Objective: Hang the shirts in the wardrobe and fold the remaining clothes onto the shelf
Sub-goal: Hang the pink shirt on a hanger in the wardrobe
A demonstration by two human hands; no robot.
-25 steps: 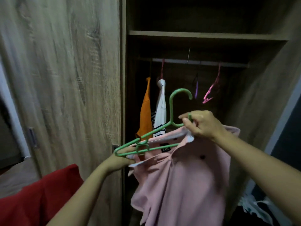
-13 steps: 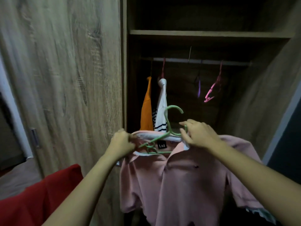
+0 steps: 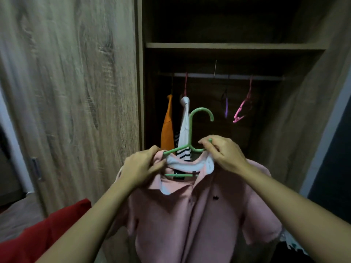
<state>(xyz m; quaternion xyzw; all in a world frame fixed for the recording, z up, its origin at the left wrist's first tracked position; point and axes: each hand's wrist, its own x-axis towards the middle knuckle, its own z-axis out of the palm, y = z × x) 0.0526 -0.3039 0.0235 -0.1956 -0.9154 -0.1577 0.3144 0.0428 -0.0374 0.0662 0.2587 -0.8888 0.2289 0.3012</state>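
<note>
- The wardrobe (image 3: 139,92) stands open. A wooden shelf (image 3: 235,46) runs across it near the top, and the space above the board is too dark to read.
- Under the shelf, a pale rail (image 3: 228,76) spans the compartment.
- At the rail's left end hang an orange shirt (image 3: 167,128) and, just beside it, a white shirt with dark stripes (image 3: 184,122).
- Toward the right hang a purple hanger (image 3: 226,109) and a tilted pink hanger (image 3: 242,111), well apart from the shirts.
- At lower left, a red cloth (image 3: 47,234) lies on a pale surface (image 3: 17,215).
</note>
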